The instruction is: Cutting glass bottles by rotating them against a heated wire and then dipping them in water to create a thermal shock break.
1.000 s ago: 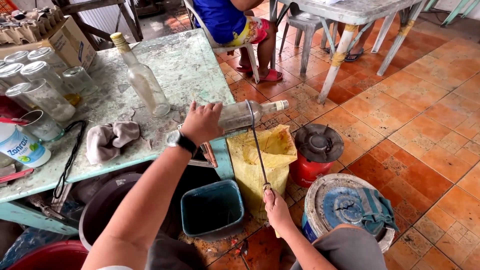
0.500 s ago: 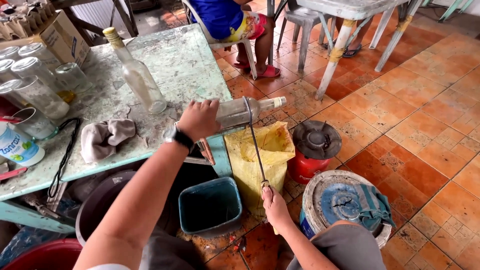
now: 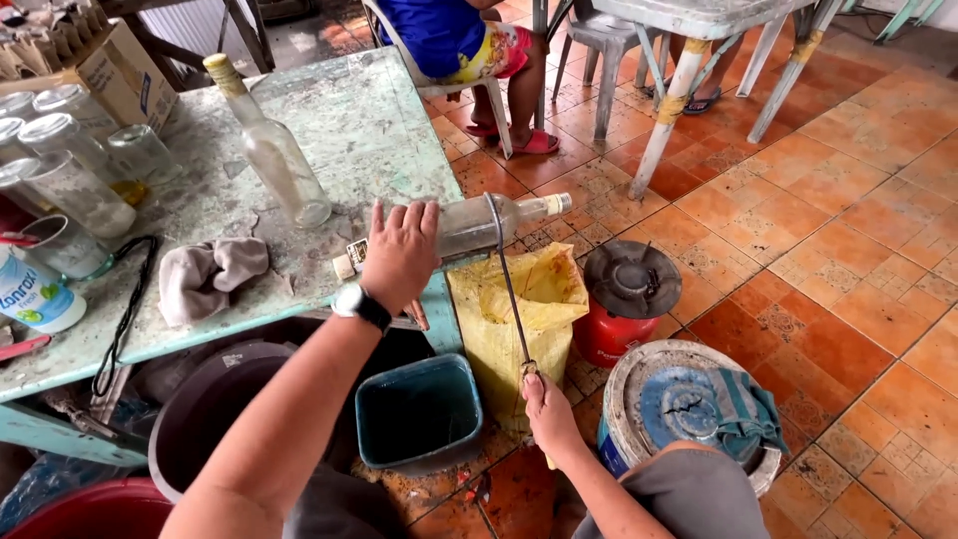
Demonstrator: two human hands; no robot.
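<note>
Left hand (image 3: pixel 401 252) clamped over clear glass bottle (image 3: pixel 477 224), laid flat, neck overhanging right edge of worn table (image 3: pixel 369 120). Right hand (image 3: pixel 547 411) closed on thin metal rod (image 3: pixel 509 284) looped over bottle. Yellow sack (image 3: pixel 519 309) directly beneath; teal bin (image 3: pixel 417 411) left, red gas stove (image 3: pixel 629 299) right. Open tile floor (image 3: pixel 848 240) farther right.

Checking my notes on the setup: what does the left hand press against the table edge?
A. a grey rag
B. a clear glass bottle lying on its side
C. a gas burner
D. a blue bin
B: the left hand grips a clear bottle lying sideways at the table edge.
</note>
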